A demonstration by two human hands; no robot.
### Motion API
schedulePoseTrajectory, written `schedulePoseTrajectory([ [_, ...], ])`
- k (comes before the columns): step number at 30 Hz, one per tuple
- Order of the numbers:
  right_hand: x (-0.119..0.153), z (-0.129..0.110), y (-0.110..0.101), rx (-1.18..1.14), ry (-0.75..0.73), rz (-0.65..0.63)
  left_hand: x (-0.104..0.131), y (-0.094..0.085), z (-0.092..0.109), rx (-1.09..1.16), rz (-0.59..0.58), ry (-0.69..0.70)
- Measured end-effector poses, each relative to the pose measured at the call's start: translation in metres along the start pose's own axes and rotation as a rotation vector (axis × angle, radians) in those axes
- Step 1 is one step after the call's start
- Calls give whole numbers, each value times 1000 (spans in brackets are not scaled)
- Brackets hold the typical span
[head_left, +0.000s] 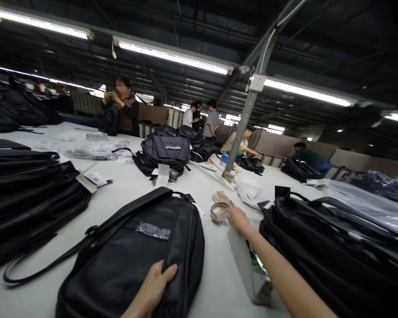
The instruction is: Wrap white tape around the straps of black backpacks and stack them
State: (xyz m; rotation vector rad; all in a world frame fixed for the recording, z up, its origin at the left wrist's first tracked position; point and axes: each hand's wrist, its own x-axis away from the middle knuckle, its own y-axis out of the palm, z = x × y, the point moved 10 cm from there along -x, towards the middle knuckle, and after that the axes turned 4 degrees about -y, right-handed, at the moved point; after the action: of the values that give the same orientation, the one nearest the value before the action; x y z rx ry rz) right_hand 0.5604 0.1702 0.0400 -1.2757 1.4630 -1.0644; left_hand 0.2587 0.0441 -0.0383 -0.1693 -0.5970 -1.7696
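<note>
A black backpack (126,265) lies on the white table in front of me, its straps upward and a strip of clear plastic wrap across the back panel. My left hand (157,282) is closed around one of its shoulder straps, thumb on top. Farther out, my right hand (239,220) reaches to a beige roll of tape (220,212) beside crumpled brown paper (223,198). The fingers are bent together at the roll's right edge, and their tips are partly hidden. Under my right forearm stands a grey box-like holder (247,265) with something green inside.
Black bags are piled at the left (26,194) and right (331,247). More backpacks (167,150), with paper tags, and clear plastic bags (99,148) lie across the table (215,274). A slanting metal post (240,137) rises mid-table. Several people are around the far side.
</note>
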Motion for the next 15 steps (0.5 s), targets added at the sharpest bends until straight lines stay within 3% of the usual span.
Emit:
schedulePoseTrajectory([
  [4,-40,-5,33,145,-95,-116,-12,-12,-24,136,-24,-75],
  [7,-57,-11,36,162,-171,-169,-11,-8,-28,216,-71,-184],
  [10,-58,-19,18,110,-232,-143,-5,-5,-18,272,-94,-291],
  [15,-36,-24,-30,9,-195,47,3,4,0,285,-91,-365],
])
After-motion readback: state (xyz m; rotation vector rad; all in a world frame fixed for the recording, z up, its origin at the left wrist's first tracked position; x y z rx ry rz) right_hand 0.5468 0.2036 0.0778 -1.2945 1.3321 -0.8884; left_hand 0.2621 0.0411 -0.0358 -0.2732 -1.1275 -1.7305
